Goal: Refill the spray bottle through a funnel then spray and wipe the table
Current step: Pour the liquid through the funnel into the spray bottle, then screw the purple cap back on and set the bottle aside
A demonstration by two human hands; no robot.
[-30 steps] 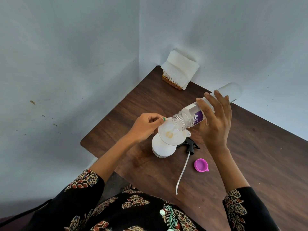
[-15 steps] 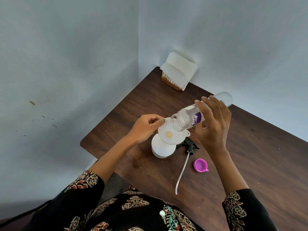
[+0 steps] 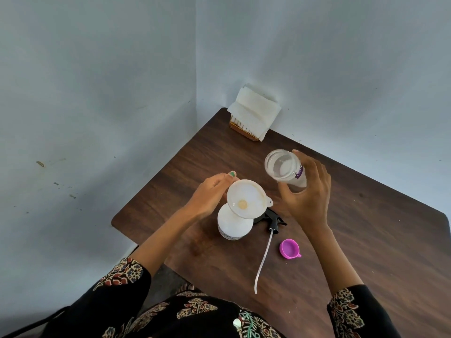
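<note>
A white spray bottle [image 3: 234,226] stands on the brown table [image 3: 366,228] with a white funnel [image 3: 246,198] in its neck. My left hand [image 3: 210,193] pinches the funnel's left rim. My right hand [image 3: 307,198] grips a clear refill bottle [image 3: 285,170] with a purple label, held nearly upright to the right of the funnel, its open mouth facing the camera. The black spray head [image 3: 272,219] with its long white dip tube [image 3: 263,259] lies on the table right of the bottle. A pink cap [image 3: 289,248] lies beside the tube.
A small basket with white paper napkins [image 3: 253,115] stands in the table's far corner against the wall. Walls close off the table's left and far sides. The table's near-left edge [image 3: 127,230] is by my left forearm.
My right hand has lifted the refill bottle from its tipped pouring pose over the funnel back to nearly upright, to the right. My left hand stays on the funnel.
</note>
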